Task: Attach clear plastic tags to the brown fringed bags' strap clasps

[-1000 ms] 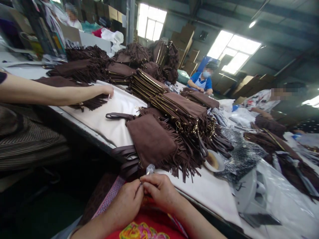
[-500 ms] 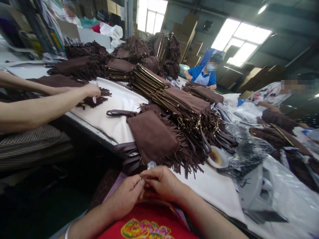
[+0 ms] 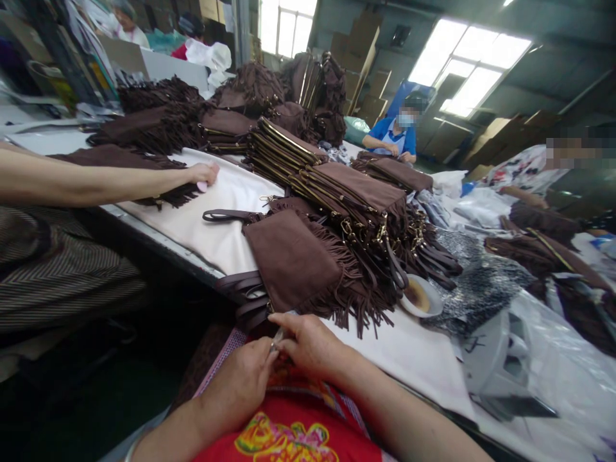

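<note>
Over the red apron (image 3: 289, 430), my left hand (image 3: 238, 378) and my right hand (image 3: 310, 343) meet at the fingertips. Both are closed on something small and shiny, too small to name. Just beyond them a brown fringed pouch (image 3: 293, 256) lies flat at the table's edge. Its dark wrist strap (image 3: 226, 215) points left, and more straps (image 3: 243, 292) hang near the edge below it. Behind this pouch stands a tall stack of brown zippered pouches (image 3: 356, 186) with gold clasps.
At the left a co-worker's arm (image 3: 120, 183) reaches over the white cloth (image 3: 216, 186). A white bowl (image 3: 422, 296) and a grey tape dispenser (image 3: 500, 366) stand to the right, beside plastic bags (image 3: 568, 359). Another person in blue (image 3: 392, 135) sits across the table.
The co-worker's hand at the left has moved right, off the pouch fringe and over the white cloth. My hands have shifted slightly, still together. The person in blue has brought both hands together.
</note>
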A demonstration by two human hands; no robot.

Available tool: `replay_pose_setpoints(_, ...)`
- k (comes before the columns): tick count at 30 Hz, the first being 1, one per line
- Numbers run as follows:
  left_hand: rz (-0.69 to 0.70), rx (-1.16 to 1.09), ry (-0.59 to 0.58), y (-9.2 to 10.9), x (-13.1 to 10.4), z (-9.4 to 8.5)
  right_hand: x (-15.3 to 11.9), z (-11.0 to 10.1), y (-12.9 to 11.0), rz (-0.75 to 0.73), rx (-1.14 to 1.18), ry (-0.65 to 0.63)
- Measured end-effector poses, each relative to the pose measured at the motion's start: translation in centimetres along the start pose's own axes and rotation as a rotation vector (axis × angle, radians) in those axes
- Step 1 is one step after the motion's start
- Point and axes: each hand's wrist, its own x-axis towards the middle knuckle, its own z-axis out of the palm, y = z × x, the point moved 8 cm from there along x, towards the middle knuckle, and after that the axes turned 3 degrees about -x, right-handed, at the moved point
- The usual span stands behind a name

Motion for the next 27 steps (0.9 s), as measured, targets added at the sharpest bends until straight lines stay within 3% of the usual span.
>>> replay_pose_setpoints(6, 0.115, 0.186, 0.113, 0.2, -0.6, -0.4, 0.1, -0.9, -0.8, -0.011, -0.129, -0.005)
replay_pose_setpoints(14, 0.265, 0.279, 0.384, 0.5, -2.1, -1.2, 0.2, 0.1, 0.7, 0.131, 0.209, -0.099)
replay_pose_setpoints(20, 0.519, 0.198, 0.198, 1.9, -2.4, -0.5, 0.4, 0.0, 0.9, 0.163, 0.264, -0.122)
replay_pose_setpoints(25, 0.561, 0.295, 0.222, 1.6, -2.5, -0.2, 0.4, -0.1, 0.9, 0.140, 0.256, -0.090)
replay_pose_setpoints(27, 0.581, 0.307, 0.283, 1.8, -2.7, -0.4, 0.2, 0.2, 1.2, 0.140, 0.295, -0.072)
